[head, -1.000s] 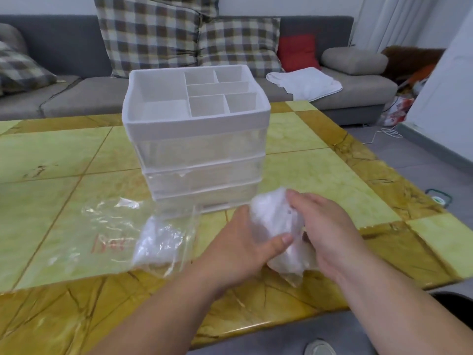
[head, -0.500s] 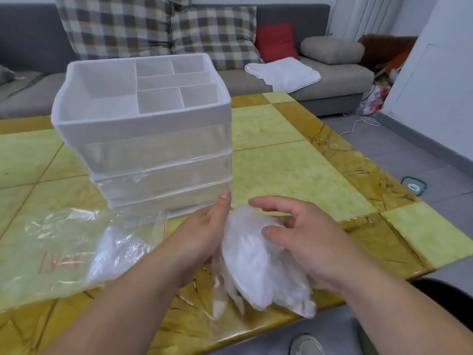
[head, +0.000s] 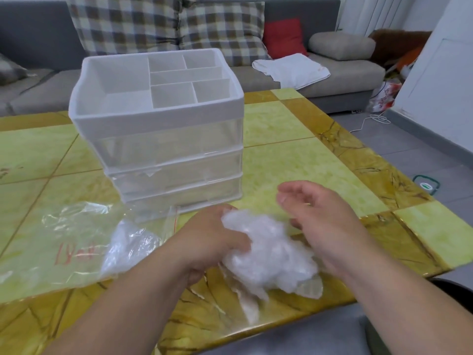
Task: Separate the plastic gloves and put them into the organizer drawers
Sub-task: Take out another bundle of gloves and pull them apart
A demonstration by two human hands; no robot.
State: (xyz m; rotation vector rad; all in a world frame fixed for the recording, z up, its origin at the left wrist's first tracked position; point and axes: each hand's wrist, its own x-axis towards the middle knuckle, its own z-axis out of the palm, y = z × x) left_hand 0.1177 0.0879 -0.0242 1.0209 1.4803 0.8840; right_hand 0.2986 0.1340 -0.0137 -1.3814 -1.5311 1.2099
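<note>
Item: wad of plastic gloves (head: 268, 254), white and crumpled, held just above the near edge of the counter (head: 307, 162), in front of the organizer.

Your left hand (head: 212, 242): grips the left side of the wad, fingers closed into the plastic, thumb side up.

Your right hand (head: 322, 224): beside the right side of the wad, fingers (head: 289, 190) spread and curled loosely above it, holding nothing; the heel of the palm sits close against the plastic, contact uncertain.

Organizer (head: 158, 134): white frame, upright on the counter beyond your hands. Open top tray divided into one large compartment on the left and five smaller ones on the right. Three clear drawers (head: 174, 172) stacked below, all pushed in; contents cannot be told through the plastic.

Clear bag (head: 76, 242): lies flat on the counter to the left of your left hand, red handwriting on it, unreadable. More white glove plastic (head: 130, 244) shows inside its right end, just beside your left wrist.

Counter surface: yellow-green tiles with amber marbled borders.

Background: grey sofa (head: 332, 80) with checked cushions (head: 122, 24), one red cushion (head: 284, 38), a white cloth (head: 291, 70) on the seat.
</note>
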